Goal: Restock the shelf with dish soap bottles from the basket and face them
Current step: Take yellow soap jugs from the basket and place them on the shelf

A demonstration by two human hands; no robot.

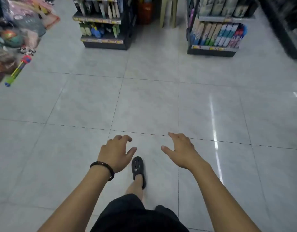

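My left hand [115, 152] and my right hand [181, 150] are both held out in front of me over the grey tiled floor, palms down, fingers loosely apart and holding nothing. A dark bracelet sits on my left wrist. An orange-red basket [145, 11] stands on the floor far ahead, in the aisle between two shelf units. No dish soap bottles can be made out with certainty.
A black shelf unit [104, 22] of packaged goods stands ahead left, another shelf unit [216, 34] ahead right. A pale plastic stool [168, 12] is beside the basket. Bagged toys [14, 36] pile up at the left. My foot in a black clog [138, 169] is stepping forward.
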